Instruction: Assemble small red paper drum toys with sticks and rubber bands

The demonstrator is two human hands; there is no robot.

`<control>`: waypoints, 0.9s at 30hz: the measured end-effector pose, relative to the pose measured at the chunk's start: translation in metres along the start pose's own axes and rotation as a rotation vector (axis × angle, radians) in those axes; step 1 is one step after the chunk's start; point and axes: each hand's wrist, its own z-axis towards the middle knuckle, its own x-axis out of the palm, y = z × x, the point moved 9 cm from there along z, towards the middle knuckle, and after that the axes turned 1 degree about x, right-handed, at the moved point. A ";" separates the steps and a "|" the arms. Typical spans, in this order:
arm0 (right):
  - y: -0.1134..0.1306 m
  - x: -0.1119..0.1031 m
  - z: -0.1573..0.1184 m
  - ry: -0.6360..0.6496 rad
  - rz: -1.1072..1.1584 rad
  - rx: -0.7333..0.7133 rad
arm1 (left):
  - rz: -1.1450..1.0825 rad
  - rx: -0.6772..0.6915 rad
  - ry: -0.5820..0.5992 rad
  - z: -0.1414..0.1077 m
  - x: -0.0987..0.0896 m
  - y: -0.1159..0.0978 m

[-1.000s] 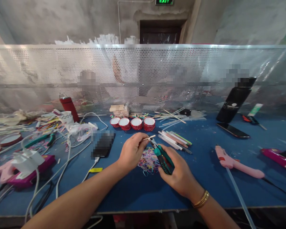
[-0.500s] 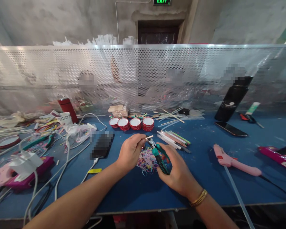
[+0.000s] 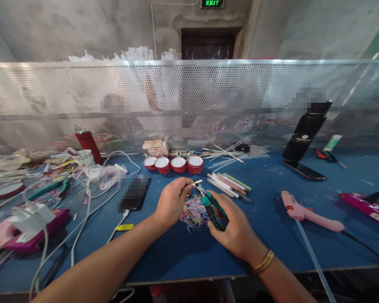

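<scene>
My left hand is closed in a pinch on a short pale stick, above the middle of the blue table. My right hand is wrapped round the green and black handles of the pliers. The jaws of the pliers are up against the stick, close to my left fingertips. Below and between both hands lies a tangled pile of thin, many-coloured strands. Just beyond it, several coloured sticks lie side by side on the table.
Red-rimmed white discs stand stacked behind my hands. A phone and white cables lie left, with a power strip. A pink glue gun, a dark phone and a black bottle are right. A perforated metal screen runs behind.
The handles of the pliers look slightly closer together. The stick shows at a slightly different angle at the jaws. Both hands stay in nearly the same place, and the view has shifted slightly.
</scene>
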 end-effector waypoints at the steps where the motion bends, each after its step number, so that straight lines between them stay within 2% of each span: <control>1: 0.001 0.000 0.000 0.001 -0.002 -0.002 | -0.003 -0.001 -0.002 0.000 -0.001 0.000; 11: 0.007 -0.004 0.002 0.004 -0.090 -0.021 | -0.020 0.071 0.012 0.001 -0.002 -0.009; 18: 0.005 -0.003 0.002 0.014 -0.049 -0.002 | -0.006 0.117 0.031 0.003 -0.002 -0.012; 27: 0.001 -0.003 0.000 -0.012 -0.057 -0.007 | -0.027 0.039 0.061 0.003 0.005 -0.001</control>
